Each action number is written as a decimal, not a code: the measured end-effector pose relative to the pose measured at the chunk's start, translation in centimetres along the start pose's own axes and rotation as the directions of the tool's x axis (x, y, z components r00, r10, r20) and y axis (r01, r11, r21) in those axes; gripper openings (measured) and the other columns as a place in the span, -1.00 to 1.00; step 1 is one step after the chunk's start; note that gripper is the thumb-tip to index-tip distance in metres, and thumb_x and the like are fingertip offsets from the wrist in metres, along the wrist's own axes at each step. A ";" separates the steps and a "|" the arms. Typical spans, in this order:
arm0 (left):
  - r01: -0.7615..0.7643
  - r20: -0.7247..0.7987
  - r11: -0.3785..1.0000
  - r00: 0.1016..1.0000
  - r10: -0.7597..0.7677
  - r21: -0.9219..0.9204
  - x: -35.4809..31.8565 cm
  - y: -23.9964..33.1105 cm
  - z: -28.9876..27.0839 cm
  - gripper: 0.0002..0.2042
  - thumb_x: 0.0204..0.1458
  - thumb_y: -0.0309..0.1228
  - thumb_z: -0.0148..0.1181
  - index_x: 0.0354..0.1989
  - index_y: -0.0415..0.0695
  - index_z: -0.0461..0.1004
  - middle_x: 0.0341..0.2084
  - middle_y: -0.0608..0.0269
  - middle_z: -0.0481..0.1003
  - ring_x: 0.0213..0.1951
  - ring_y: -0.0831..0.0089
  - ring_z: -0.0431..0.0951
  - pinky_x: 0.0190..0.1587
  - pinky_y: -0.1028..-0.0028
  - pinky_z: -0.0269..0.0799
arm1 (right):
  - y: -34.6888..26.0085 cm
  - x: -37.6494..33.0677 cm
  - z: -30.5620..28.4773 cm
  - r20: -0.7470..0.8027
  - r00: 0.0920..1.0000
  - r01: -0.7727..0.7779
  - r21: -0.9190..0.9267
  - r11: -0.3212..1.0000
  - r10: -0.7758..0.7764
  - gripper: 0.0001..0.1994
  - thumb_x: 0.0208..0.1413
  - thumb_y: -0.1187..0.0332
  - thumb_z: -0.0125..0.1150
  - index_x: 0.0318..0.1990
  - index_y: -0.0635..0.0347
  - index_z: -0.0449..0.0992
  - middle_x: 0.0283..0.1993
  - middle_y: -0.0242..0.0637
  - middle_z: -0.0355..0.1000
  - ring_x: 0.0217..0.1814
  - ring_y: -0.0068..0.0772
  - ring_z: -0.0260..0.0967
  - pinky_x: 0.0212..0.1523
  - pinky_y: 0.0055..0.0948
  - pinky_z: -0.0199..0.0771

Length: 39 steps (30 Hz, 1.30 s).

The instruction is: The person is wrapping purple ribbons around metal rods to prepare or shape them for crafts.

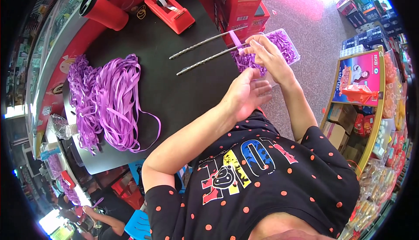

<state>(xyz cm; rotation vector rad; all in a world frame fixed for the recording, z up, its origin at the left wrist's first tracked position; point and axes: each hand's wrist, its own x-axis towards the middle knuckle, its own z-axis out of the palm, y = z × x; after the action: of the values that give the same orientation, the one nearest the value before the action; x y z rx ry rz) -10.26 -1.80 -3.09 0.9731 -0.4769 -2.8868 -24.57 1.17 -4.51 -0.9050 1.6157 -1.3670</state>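
Two long spiral drill bits [201,62] stick out leftward over the black table, side by side. A short strip of purple ribbon [235,40] spans their smooth right ends. My right hand [271,59] is at the nearer bit's end, beside the strip, its fingers bent together; what is between the fingertips is hidden. Below it my left hand [248,94] is open, palm turned right and fingers stretched out, with nothing in it. Behind my right hand a clear plastic box [297,53] holds many small purple ribbon pieces. Bundles of purple ribbon [115,102] lie at the table's left.
On the black table [152,57] stand a red tape dispenser [170,11] and a red tumbler [104,13]. Red cartons [235,4] are stacked beyond it. A goods shelf [358,109] lines the right. Another person's arm [104,220] works with purple ribbon at lower left, near a blue stool [139,224].
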 end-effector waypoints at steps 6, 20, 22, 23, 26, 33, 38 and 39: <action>-0.292 0.090 0.923 0.942 0.322 -0.249 4.0 1.1 0.6 -0.48 0.18 0.08 -0.22 0.18 0.02 0.10 0.08 0.19 0.19 0.16 0.27 0.15 0.23 0.11 0.00 | -1.4 0.9 0.2 -0.016 0.999 -0.048 -0.112 0.993 0.047 -0.66 0.27 0.14 -0.02 -0.02 0.23 0.37 -0.26 -0.32 0.42 -0.31 -0.71 0.33 -0.45 -0.73 0.22; -0.273 0.222 0.877 0.898 0.380 -0.395 3.7 1.1 -1.0 -0.22 0.13 0.20 -0.27 0.39 0.15 -0.44 0.40 0.16 -0.37 0.41 0.22 -0.46 0.35 0.09 -0.51 | -5.6 2.4 1.3 -0.176 0.874 0.284 -0.571 0.770 -0.453 -0.80 0.14 0.30 0.16 -0.18 0.20 0.57 -0.45 -0.24 0.47 -0.45 -0.65 0.31 -0.40 -0.57 0.32; -0.271 0.225 0.870 0.895 0.386 -0.412 3.7 1.1 -1.3 -0.21 0.13 0.20 -0.26 0.39 0.15 -0.45 0.40 0.17 -0.37 0.41 0.22 -0.46 0.35 0.08 -0.50 | -6.9 5.2 3.2 -0.086 0.858 0.385 -0.544 0.746 -0.506 -0.79 0.14 0.30 0.16 -0.17 0.23 0.56 -0.44 -0.28 0.48 -0.46 -0.64 0.31 -0.40 -0.56 0.33; -0.259 0.224 0.871 0.900 0.375 -0.418 3.6 1.0 -1.2 -0.20 0.12 0.21 -0.25 0.39 0.15 -0.46 0.40 0.17 -0.37 0.41 0.22 -0.43 0.35 0.08 -0.48 | -7.7 6.7 4.1 -0.009 0.832 0.474 -0.510 0.718 -0.555 -0.77 0.15 0.29 0.15 -0.16 0.26 0.56 -0.44 -0.31 0.49 -0.47 -0.63 0.31 -0.40 -0.55 0.35; -0.252 0.248 0.875 0.893 0.375 -0.414 3.7 0.6 -1.1 -0.18 0.11 0.23 -0.23 0.39 0.16 -0.47 0.39 0.19 -0.35 0.41 0.22 -0.38 0.34 0.08 -0.44 | -7.5 13.0 6.2 0.095 0.839 0.540 -0.273 0.796 -0.536 -0.77 0.16 0.33 0.14 -0.13 0.28 0.56 -0.24 -0.37 0.55 -0.32 -0.73 0.35 -0.36 -0.71 0.33; -0.264 0.264 0.889 0.889 0.375 -0.374 4.6 0.3 -1.4 -0.13 0.08 0.24 -0.17 0.39 0.12 -0.48 0.39 0.20 -0.34 0.40 0.23 -0.38 0.33 0.09 -0.35 | -7.5 18.7 8.2 0.285 0.954 -0.064 -0.119 0.991 0.096 -0.71 0.06 0.17 0.27 -0.30 0.26 0.58 -0.43 -0.44 0.52 -0.69 -0.89 -0.03 -0.70 -0.78 -0.17; -0.257 0.240 0.878 0.897 0.372 -0.404 4.7 0.5 -1.5 -0.10 0.07 0.24 -0.14 0.38 0.11 -0.50 0.40 0.19 -0.42 0.41 0.19 -0.49 0.34 0.08 -0.42 | -8.4 19.0 9.4 0.276 0.946 -0.108 -0.226 0.968 0.170 -0.74 -0.01 0.18 0.34 -0.39 0.23 0.58 -0.51 -0.49 0.46 -0.71 -0.89 -0.05 -0.70 -0.76 -0.22; -0.257 0.243 0.877 0.894 0.375 -0.406 4.6 0.5 -1.4 -0.10 0.07 0.24 -0.14 0.38 0.11 -0.50 0.40 0.19 -0.42 0.41 0.19 -0.49 0.34 0.08 -0.42 | -8.4 19.1 9.4 0.291 0.933 -0.151 -0.212 0.965 0.210 -0.75 -0.02 0.20 0.36 -0.41 0.22 0.57 -0.54 -0.52 0.43 -0.71 -0.88 -0.05 -0.69 -0.76 -0.23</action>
<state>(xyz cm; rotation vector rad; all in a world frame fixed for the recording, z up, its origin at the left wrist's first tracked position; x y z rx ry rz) -13.16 -3.38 -6.66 0.3361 -0.0871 -2.6833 -23.71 -21.18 0.54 -0.9988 1.5533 -0.9041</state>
